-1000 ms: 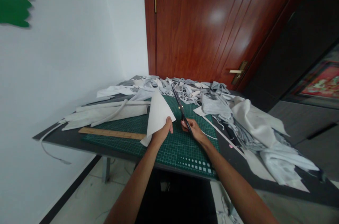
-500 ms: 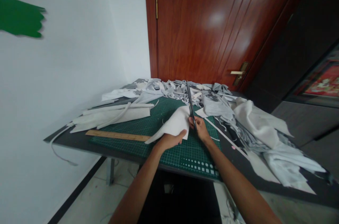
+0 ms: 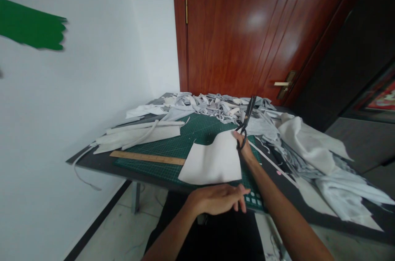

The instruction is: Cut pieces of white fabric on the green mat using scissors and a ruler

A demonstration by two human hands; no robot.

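White wall [image 3: 105,55] and a shiny red-brown door [image 3: 228,38] stand behind your dark table [image 3: 98,163]. On the table lies a green mat [image 3: 200,127] with thin lines on it. At the back you have a big messy pile of scraps [image 3: 216,106], white and grey. On the left are some pale strips [image 3: 154,133], and a wooden ruler [image 3: 146,157] lies near them. More cloth [image 3: 304,145] sits in a heap on the right.

Your white piece [image 3: 212,162] is over the front of the mat, wavy on top, with its low edge near you. Half a second ago your left hand had hold of it, and it was bunched up beside the scissors [image 3: 247,117]. Now it is spread wider, and your left hand [image 3: 220,199] has let go. That hand is just below the low edge, its grip loose, with nothing in it that you can see. You cannot tell if it touches the piece.

Your right hand [image 3: 246,150] has its grip around the scissors, which point up and away from the piece. Its fingers also seem to pinch the top right corner. So, for the work, one hand now seems to keep both things, and the other is free.
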